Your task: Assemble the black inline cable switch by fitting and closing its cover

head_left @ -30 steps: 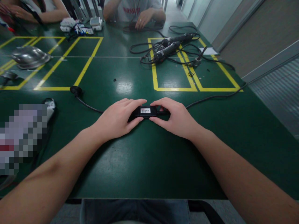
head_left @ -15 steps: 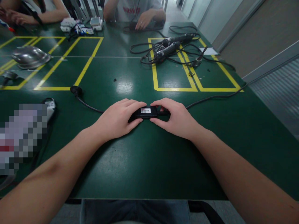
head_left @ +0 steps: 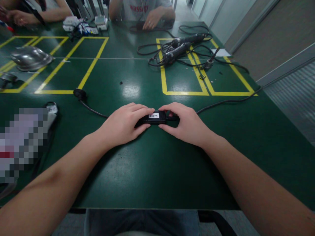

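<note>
A small black power adapter [head_left: 161, 117] with a white printed label lies on the green table between my hands. My left hand [head_left: 126, 124] grips its left part, thumb on the near side and fingers on the far side. My right hand [head_left: 185, 123] pinches its right end the same way. From under my left hand a black cord [head_left: 93, 112] runs left to a round black plug [head_left: 80, 94]. Another black cord [head_left: 221, 102] leads off right from behind my right hand to the table's edge. My palms hide parts of the adapter and cords.
Electric screwdrivers [head_left: 177, 53] with tangled cables lie at the back right, near small screws [head_left: 202, 77]. A shiny metal bowl-like part [head_left: 31, 58] sits at the far left. A blurred-out object [head_left: 24, 141] is at near left. Two people sit across the table; one person's hand [head_left: 153, 20] rests there.
Both hands keep their hold on the adapter, with no clear movement. The whole view has shifted very slightly.
</note>
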`<action>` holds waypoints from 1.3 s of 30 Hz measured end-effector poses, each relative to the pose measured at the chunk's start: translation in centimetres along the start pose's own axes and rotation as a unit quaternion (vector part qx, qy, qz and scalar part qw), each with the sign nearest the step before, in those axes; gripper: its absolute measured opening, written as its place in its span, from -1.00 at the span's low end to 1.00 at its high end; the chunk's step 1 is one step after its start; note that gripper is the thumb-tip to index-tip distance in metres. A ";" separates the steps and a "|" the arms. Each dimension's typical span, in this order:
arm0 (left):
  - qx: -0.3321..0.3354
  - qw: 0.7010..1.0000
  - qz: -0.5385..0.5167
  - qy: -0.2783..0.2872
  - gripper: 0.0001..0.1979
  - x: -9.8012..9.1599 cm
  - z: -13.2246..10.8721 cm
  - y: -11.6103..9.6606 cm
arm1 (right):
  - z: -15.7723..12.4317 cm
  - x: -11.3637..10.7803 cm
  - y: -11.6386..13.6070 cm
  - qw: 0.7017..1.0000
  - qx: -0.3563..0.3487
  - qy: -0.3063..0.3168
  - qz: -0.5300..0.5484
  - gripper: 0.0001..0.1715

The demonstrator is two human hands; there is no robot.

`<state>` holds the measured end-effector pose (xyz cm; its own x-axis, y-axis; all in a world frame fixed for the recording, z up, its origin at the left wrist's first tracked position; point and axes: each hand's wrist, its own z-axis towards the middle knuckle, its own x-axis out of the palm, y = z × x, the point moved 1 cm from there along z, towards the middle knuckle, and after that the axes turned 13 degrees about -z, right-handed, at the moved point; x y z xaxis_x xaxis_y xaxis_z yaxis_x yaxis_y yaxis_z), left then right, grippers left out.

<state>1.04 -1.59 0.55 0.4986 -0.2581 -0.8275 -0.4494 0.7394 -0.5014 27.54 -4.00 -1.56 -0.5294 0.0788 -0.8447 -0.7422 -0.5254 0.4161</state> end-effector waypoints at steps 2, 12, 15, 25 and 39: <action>0.004 1.000 0.000 -0.001 -0.55 0.0 0.0 0.1 | 0.0 0.0 0.0 1.000 0.000 0.003 0.000 -0.60; 0.010 1.000 0.004 -0.002 -0.54 0.0 0.0 0.0 | 0.0 0.1 0.0 1.000 -0.005 -0.002 0.000 -0.61; 0.010 1.000 0.010 -0.003 -0.56 0.0 0.1 -0.2 | 0.0 0.0 0.1 1.000 -0.004 0.001 0.000 -0.62; 0.028 0.999 0.014 -0.017 -0.57 0.2 0.0 0.0 | 0.0 0.0 0.2 1.000 -0.005 -0.005 -0.005 -0.62; 0.020 0.999 -0.011 -0.031 -0.55 0.0 0.0 -0.3 | -0.2 0.2 0.1 1.000 0.006 -0.006 -0.011 -0.48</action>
<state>1.19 -1.80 0.65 0.5539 -0.2372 -0.7981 -0.4080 0.7582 -0.5085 27.42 -4.22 -1.73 -0.5188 0.1006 -0.8489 -0.7577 -0.5139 0.4022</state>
